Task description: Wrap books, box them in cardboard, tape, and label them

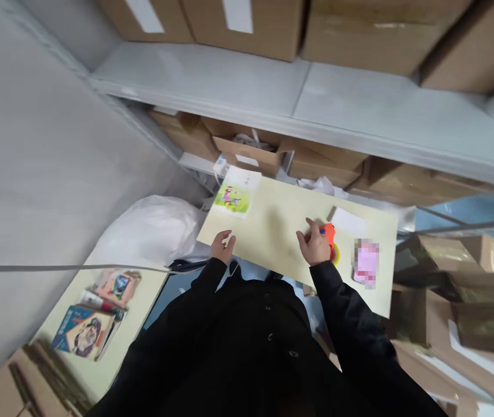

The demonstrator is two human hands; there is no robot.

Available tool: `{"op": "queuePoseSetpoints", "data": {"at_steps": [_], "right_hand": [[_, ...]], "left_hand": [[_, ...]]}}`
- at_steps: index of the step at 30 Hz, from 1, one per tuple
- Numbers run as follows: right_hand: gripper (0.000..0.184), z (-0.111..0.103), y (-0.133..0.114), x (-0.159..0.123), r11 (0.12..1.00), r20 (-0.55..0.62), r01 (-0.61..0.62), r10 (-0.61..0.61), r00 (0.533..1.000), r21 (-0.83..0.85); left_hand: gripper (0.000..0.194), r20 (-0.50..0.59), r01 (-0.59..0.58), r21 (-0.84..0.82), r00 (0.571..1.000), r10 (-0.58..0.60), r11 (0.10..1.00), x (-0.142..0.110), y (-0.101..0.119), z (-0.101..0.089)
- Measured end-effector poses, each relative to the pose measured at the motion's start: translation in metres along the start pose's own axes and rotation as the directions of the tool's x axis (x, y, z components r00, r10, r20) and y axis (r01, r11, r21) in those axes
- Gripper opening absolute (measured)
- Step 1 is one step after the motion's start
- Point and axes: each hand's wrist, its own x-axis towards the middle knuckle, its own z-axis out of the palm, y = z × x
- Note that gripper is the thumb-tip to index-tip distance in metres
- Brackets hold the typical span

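Note:
My left hand (223, 246) is over the front edge of a pale yellow table (268, 243), its thumb and fingers apart with nothing between them. Farther right, my right hand (315, 243) hovers above or rests on the tabletop, fingers spread and empty. Just beside it lies an orange tape dispenser (330, 233) with a yellow roll; whether the hand touches it I cannot tell. A white sheet or booklet with a colourful cartoon picture (233, 200) lies at the table's far left corner. Toward the right are a white flat block (347, 221) and a pink, pixelated object (366, 262).
Above the table's back runs a grey shelf (212, 78) loaded with cardboard boxes (247, 26). More cartons (438, 255) are stacked on the right. At left, a white bag (151, 229) bulges near a second table holding books (84, 330). A grey cord (68, 268) crosses the left side.

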Motion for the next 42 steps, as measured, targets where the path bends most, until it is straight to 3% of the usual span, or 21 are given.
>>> {"op": "queuePoseSetpoints", "data": {"at_steps": [3,6,8,11,14,18,20,22,24,26,29,31,34,35,37,38,40,42], "right_hand": [[0.052,0.019,-0.060,0.003,0.986,0.141,0.137,-0.124,0.982,-0.090],[0.050,0.046,-0.119,-0.002,0.937,0.312,0.284,-0.212,0.926,-0.205],[0.050,0.068,-0.157,-0.007,0.877,0.428,0.401,-0.266,0.864,-0.263],[0.049,0.108,-0.208,-0.013,0.767,0.595,0.581,-0.340,0.728,-0.273],[0.044,0.152,-0.252,-0.016,0.662,0.702,0.705,-0.375,0.605,-0.254],[0.047,0.210,-0.304,-0.022,0.586,0.764,0.778,-0.389,0.515,-0.226],[0.045,0.238,-0.327,-0.029,0.549,0.802,0.826,-0.433,0.412,-0.128],[0.043,0.265,-0.345,-0.037,0.535,0.820,0.845,-0.481,0.310,-0.006],[0.048,0.288,-0.357,-0.047,0.553,0.831,0.831,-0.490,0.263,0.064],[0.055,0.305,-0.362,-0.055,0.581,0.841,0.810,-0.472,0.264,0.072],[0.050,0.319,-0.362,-0.059,0.612,0.815,0.784,-0.503,0.287,0.102],[0.037,0.321,-0.361,-0.055,0.669,0.769,0.738,-0.519,0.373,0.094],[0.032,0.314,-0.363,-0.043,0.772,0.673,0.634,-0.494,0.550,0.049],[0.032,0.310,-0.364,-0.039,0.791,0.643,0.611,-0.490,0.588,0.045],[0.036,0.303,-0.367,-0.033,0.779,0.604,0.626,-0.519,0.605,0.043],[0.039,0.299,-0.369,-0.032,0.746,0.597,0.665,-0.550,0.583,0.038],[0.038,0.294,-0.371,-0.031,0.638,0.617,0.769,-0.614,0.492,0.021],[0.033,0.290,-0.372,-0.035,0.520,0.665,0.854,-0.643,0.380,0.014]], "left_hand": [[0.030,-0.133,0.014,-0.012,0.991,-0.016,1.000,0.006,-0.027,-0.055],[0.032,-0.233,0.073,0.025,0.970,-0.065,0.997,0.009,-0.060,-0.111],[0.033,-0.277,0.139,0.077,0.954,-0.113,0.987,0.011,-0.083,-0.145],[0.033,-0.298,0.212,0.120,0.940,-0.169,0.970,0.015,-0.114,-0.185],[0.033,-0.283,0.247,0.164,0.939,-0.195,0.955,0.022,-0.138,-0.212],[0.066,-0.406,0.285,0.288,0.901,-0.153,0.914,0.035,-0.160,-0.236],[0.073,-0.421,0.261,0.156,0.890,-0.175,0.953,0.043,-0.168,-0.244],[0.063,-0.345,0.249,-0.113,0.898,-0.273,0.962,0.051,-0.173,-0.248],[0.050,-0.273,0.252,-0.356,0.893,-0.358,0.900,0.058,-0.177,-0.249],[0.042,-0.264,0.214,-0.485,0.888,-0.376,0.848,0.062,-0.179,-0.249],[0.041,-0.300,0.133,-0.521,0.896,-0.327,0.843,0.062,-0.181,-0.247],[0.048,-0.358,0.078,-0.468,0.894,-0.270,0.880,0.058,-0.182,-0.248],[0.063,-0.492,0.014,-0.255,0.859,-0.142,0.967,0.049,-0.179,-0.252],[0.067,-0.535,0.014,-0.152,0.840,-0.094,0.988,0.047,-0.175,-0.255],[0.067,-0.553,0.009,0.060,0.833,0.026,0.998,0.047,-0.163,-0.263],[0.064,-0.490,-0.033,0.149,0.866,0.103,0.988,0.051,-0.155,-0.267],[0.050,-0.186,-0.207,0.249,0.949,0.256,0.946,0.065,-0.138,-0.274],[0.034,0.195,-0.353,0.279,0.931,0.308,0.893,0.087,-0.126,-0.278]]}}
